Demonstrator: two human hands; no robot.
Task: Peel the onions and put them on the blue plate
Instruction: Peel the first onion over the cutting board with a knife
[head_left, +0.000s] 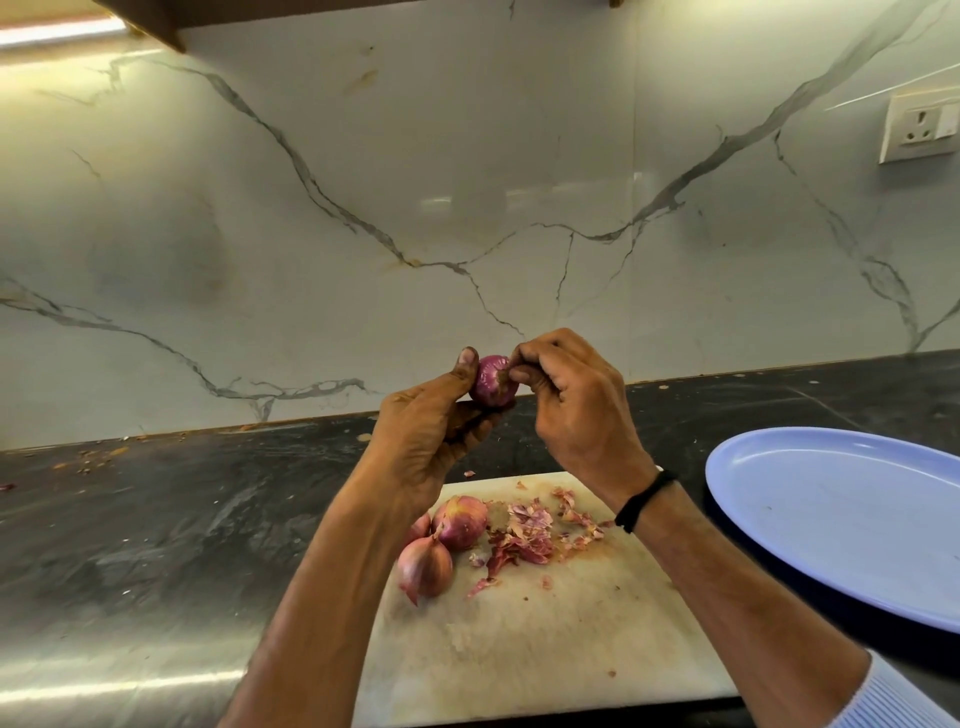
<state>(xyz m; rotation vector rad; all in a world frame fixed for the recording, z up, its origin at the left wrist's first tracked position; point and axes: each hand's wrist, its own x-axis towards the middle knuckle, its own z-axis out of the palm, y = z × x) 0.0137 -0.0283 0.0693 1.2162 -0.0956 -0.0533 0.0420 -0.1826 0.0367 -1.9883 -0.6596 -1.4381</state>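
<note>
A small purple onion (491, 380) is held up in front of the wall, above the counter. My left hand (431, 431) grips it from the left and below, thumb up along its side. My right hand (569, 400) pinches skin at the onion's top right. Below, on the white cutting board (545, 623), lie unpeeled onions: one (460, 521), another (425, 567) in front of it, and a third (421, 526) mostly hidden by my left forearm. A heap of onion peels (530, 535) lies beside them. The blue plate (852, 514) sits at the right with nothing on it.
The board rests on a dark stone counter (156, 519) against a white marble wall. A wall socket (919, 127) is at the upper right. Small scraps (93, 457) are scattered along the counter's back edge at left.
</note>
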